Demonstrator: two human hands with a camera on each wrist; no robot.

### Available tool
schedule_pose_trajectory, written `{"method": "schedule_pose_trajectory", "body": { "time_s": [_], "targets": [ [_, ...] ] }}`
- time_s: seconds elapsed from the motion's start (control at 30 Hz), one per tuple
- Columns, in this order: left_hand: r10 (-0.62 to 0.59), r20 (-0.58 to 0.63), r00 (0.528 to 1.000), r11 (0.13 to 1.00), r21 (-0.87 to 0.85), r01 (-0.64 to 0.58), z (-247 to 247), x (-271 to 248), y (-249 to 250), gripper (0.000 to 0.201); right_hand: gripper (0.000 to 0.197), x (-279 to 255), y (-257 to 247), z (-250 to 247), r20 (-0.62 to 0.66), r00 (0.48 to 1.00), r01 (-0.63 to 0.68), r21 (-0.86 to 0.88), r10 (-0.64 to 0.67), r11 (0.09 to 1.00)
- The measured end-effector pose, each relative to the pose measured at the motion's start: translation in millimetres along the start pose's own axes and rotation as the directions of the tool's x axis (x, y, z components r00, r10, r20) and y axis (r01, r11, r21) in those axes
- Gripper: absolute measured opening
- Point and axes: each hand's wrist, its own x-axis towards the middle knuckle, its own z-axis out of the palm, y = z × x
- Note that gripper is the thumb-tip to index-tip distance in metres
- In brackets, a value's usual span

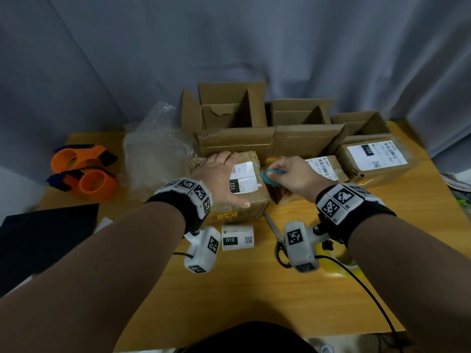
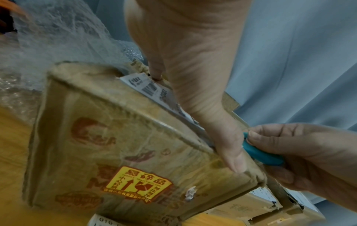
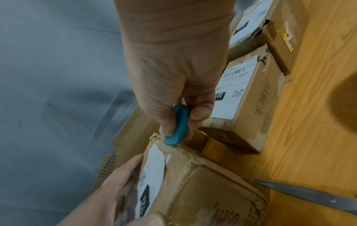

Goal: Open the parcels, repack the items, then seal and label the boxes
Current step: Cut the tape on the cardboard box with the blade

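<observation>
A brown taped parcel (image 1: 257, 203) with a white "122" label stands mid-table, its yellow fragile sticker showing on the near side (image 2: 138, 185). My left hand (image 1: 219, 175) lies flat across its top, fingers reaching the far edge and thumb (image 2: 236, 164) on the near right corner. My right hand (image 1: 297, 174) pinches a small teal cutter (image 1: 271, 178) between thumb and fingers. In the right wrist view the cutter (image 3: 178, 126) has its tip against the parcel's (image 3: 203, 183) far top corner. The cutter's blade is hidden.
Two more labelled parcels (image 1: 325, 168) (image 1: 374, 160) sit to the right. Open cardboard boxes (image 1: 229, 115) (image 1: 300, 115) line the back. Bubble wrap (image 1: 155, 154) and orange tape dispensers (image 1: 94, 183) lie left. A label roll (image 1: 237, 238) and scissors (image 1: 275, 231) lie near me on the wooden table (image 1: 254, 289).
</observation>
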Motion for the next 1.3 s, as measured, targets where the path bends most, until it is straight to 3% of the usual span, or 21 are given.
{"method": "schedule_pose_trajectory", "body": {
  "time_s": [0.4, 0.53, 0.63, 0.73, 0.9, 1.1, 1.3],
  "targets": [
    [-0.005, 0.001, 1.0, 1.0, 0.01, 0.005, -2, -6, 3, 0.128, 0.021, -13, -1, -4, 0.076, 0.997, 0.03, -0.119, -0.021, 0.992],
    [-0.001, 0.014, 1.0, 1.0, -0.011, 0.001, 1, -6, 0, 0.128, 0.021, -21, -5, -18, 0.164, 0.986, 0.065, -0.234, -0.027, 0.97],
    [0.036, 0.039, 0.999, 0.995, -0.091, -0.032, 2, -8, -6, 0.124, 0.019, -27, -7, -22, 0.11, 0.993, 0.072, -0.216, -0.049, 0.974],
    [0.092, 0.019, 0.996, 0.991, -0.104, -0.09, -3, -18, -19, 0.111, 0.017, -27, -16, -8, 0.031, 0.994, 0.108, -0.134, -0.105, 0.985],
    [-0.046, 0.011, 0.999, 0.976, -0.214, 0.047, -3, -35, -68, 0.101, 0.02, -12, -41, 33, 0.025, 0.978, 0.208, -0.095, -0.206, 0.974],
    [-0.102, 0.124, 0.987, 0.884, -0.443, 0.147, 3, -45, -86, 0.103, 0.033, 2, -72, 68, 0.224, 0.946, 0.279, -0.206, -0.233, 0.938],
    [-0.062, 0.103, 0.993, 0.854, -0.509, 0.106, 1, -45, -92, 0.095, 0.03, 9, -87, 83, 0.2, 0.935, 0.349, -0.354, -0.294, 0.868]
  ]
}}
